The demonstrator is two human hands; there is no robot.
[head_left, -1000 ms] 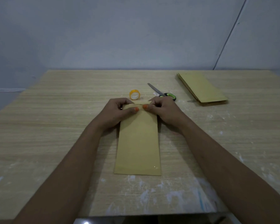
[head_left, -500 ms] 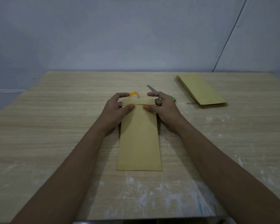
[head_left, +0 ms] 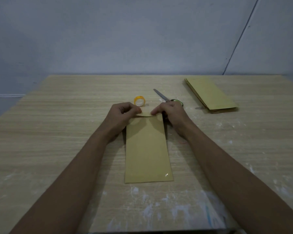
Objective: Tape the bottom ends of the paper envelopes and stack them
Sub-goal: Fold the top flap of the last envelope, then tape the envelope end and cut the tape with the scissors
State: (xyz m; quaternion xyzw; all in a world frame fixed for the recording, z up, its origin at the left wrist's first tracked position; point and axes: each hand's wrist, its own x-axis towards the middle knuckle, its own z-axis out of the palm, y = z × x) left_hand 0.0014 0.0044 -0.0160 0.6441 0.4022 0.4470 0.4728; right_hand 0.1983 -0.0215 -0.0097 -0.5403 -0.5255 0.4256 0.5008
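A long brown paper envelope (head_left: 147, 149) lies lengthwise on the wooden table (head_left: 49, 141), its near end shiny with clear tape. My left hand (head_left: 121, 114) and my right hand (head_left: 172, 114) pinch the two corners of its far end flap, fingers closed on the paper. A small yellow tape roll (head_left: 139, 101) stands just beyond my left hand. A stack of several brown envelopes (head_left: 211, 95) lies at the far right.
Scissors (head_left: 166, 98) lie beyond my right hand, blades pointing away; their handles are partly hidden by my fingers. White smears mark the table's near part and right side. A grey wall stands behind the table's far edge.
Both hands have shifted apart along the far flap, from thumbs meeting at the middle toward its corners. The envelope stays in about the same place.
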